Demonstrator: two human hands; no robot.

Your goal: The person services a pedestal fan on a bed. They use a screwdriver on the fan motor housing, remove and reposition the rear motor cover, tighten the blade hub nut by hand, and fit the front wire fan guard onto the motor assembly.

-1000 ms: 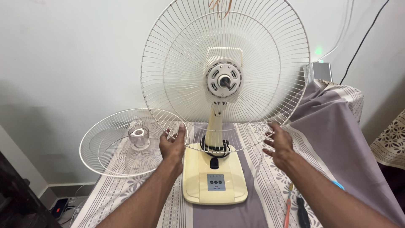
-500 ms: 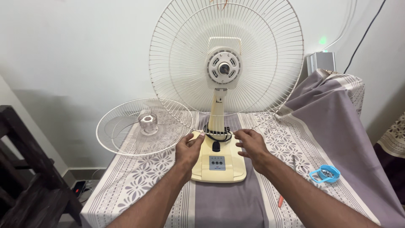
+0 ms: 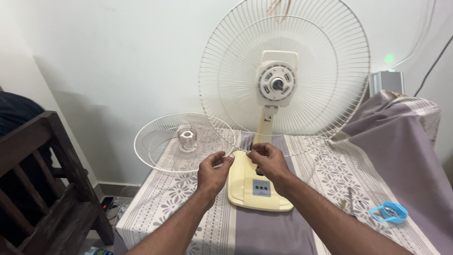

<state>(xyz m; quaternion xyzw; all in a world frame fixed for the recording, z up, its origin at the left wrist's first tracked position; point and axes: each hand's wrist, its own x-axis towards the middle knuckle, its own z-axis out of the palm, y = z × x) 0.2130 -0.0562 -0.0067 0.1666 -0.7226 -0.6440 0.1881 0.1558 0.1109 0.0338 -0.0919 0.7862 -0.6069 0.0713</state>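
A person's left hand (image 3: 213, 171) and right hand (image 3: 267, 160) meet above the cream plastic base (image 3: 257, 188) of a white wire-guarded table fan (image 3: 283, 71) standing on a tabletop (image 3: 188, 208) draped in purple floral cloth. The fingers of both hands are pinched together on a thin clear ring (image 3: 302, 156) held in front of the fan's stem. A detached white wire fan guard (image 3: 184, 141) lies just left, a blue plastic ring (image 3: 389, 211) well to the right.
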